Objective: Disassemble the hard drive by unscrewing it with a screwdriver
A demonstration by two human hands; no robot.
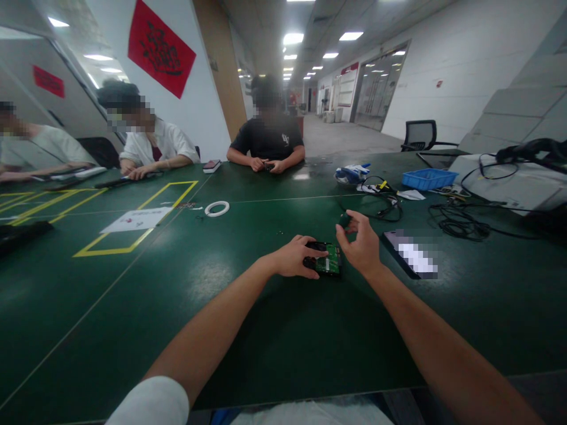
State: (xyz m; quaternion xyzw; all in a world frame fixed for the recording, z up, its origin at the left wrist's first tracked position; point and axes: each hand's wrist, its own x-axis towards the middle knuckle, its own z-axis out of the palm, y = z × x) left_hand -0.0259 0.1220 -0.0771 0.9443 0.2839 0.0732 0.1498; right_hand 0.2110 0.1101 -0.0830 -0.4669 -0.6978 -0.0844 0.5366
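A hard drive (pixel 330 260) lies on the green table with its green circuit board facing up. My left hand (pixel 295 258) grips it from the left side, its fingers reaching over the top and along the near edge. Just above and to the right of the drive, my right hand (pixel 361 242) is raised off the table. Thumb and fingertips pinch a small dark rounded object (pixel 344 220), whose kind I cannot make out. Several tiny bright bits (pixel 280 232), perhaps screws, lie on the table beyond my left hand.
A phone (pixel 410 255) lies right of my right hand. Black cables (pixel 460 221), a blue tray (pixel 429 178) and a bagged bundle (pixel 352 173) are farther right. A white tape ring (pixel 217 209) and paper sheet (pixel 135 219) lie left. Several people sit across the table.
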